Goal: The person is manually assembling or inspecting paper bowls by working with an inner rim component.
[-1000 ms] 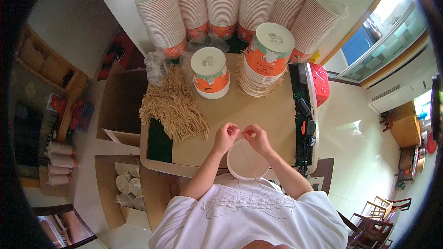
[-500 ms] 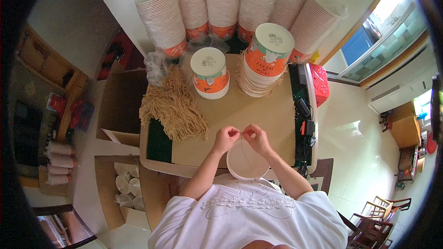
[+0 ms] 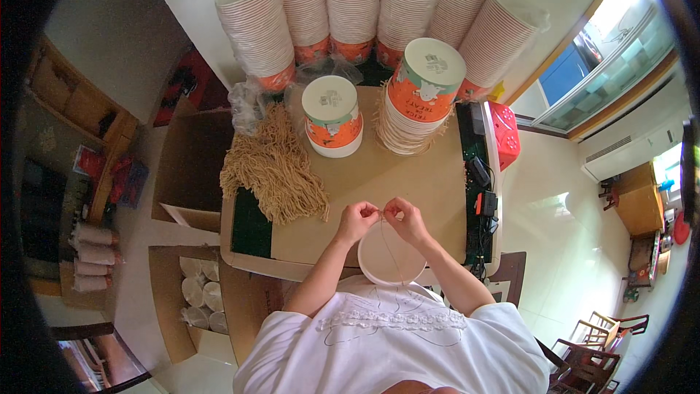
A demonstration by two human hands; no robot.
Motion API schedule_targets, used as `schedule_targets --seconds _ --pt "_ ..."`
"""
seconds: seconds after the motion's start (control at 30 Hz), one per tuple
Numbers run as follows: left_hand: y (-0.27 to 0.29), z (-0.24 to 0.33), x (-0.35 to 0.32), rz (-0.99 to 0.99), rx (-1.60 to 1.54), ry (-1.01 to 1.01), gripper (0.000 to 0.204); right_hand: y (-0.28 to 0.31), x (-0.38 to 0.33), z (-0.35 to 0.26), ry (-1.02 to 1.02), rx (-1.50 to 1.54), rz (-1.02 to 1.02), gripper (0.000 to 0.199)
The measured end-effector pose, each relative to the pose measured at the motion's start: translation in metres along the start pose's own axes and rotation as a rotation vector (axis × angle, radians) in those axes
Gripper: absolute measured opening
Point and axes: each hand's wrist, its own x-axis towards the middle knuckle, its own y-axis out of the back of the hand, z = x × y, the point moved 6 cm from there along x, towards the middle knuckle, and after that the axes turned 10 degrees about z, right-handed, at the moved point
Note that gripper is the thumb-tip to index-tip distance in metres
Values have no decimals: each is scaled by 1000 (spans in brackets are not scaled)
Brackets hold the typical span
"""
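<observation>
Head view. Paper bucket (image 3: 378,259), one: at the near edge of the tabletop (image 3: 251,228), mouth up; probably light, stiff, crushable; best taken by its rim. Cord (image 3: 391,246), one: likely soft, limp; left hand (image 3: 358,220) and right hand (image 3: 405,219), each grip pinching it. Cord bundle (image 3: 281,171), one. Upturned bucket stacks (image 3: 333,122), two. Wrapped stacks (image 3: 353,4), six.
</observation>
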Motion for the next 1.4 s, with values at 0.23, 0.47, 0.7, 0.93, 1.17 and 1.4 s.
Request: schedule_targets --seconds 0.23,0.47,0.7,0.93,1.17,1.4 --pt "-1 0 0 1 -9 0 10 1 1 -6 30 3 -1 7" --pt "-1 0 0 12 12 8 11 2 0 -10 22 -13 -7 6" --pt "-1 -6 0 14 -24 38 11 1 -1 -5 -15 23 17 7" --pt "-2 -10 0 16 -46 29 11 2 -1 -6 22 6 16 8" --pt "-1 -8 0 15 -31 28 10 5 0 -10 0 10 13 7" --pt "-1 -10 -1 23 -74 12 10 2 -1 1 -30 89 21 6"
